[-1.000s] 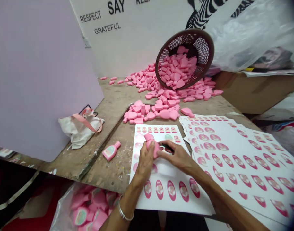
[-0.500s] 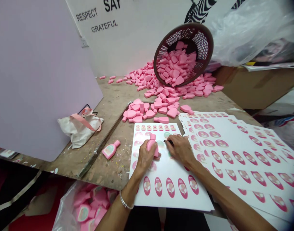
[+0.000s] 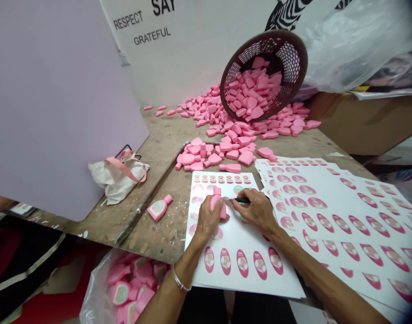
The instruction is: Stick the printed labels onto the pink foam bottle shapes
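Note:
My left hand (image 3: 208,220) is closed around a small pink bottle (image 3: 217,203), neck pointing away from me, above a sheet of stickers (image 3: 241,285). Between the fingers of my right hand (image 3: 255,209) is a slim black pen-like tool (image 3: 242,200). At the tool's tip, close beside the bottle, shows a small pale piece that looks like a sticker (image 3: 226,200); whether it touches the bottle I cannot tell. Left of the sheet lies another pink bottle with a pale label (image 3: 158,209).
A tipped brown basket (image 3: 302,58) spills pink bottles (image 3: 236,141) across the table (image 3: 158,155). More sticker sheets (image 3: 330,180) overlap on the right. A white cloth bag (image 3: 120,189) sits left, beyond a wooden strip (image 3: 152,195). Labelled bottles fill a plastic bag (image 3: 94,288) below the edge.
My right hand has lifted slightly off the sheet, and the tool now carries a pale piece at its tip toward the bottle. My left hand still holds the bottle. The view has shifted slightly.

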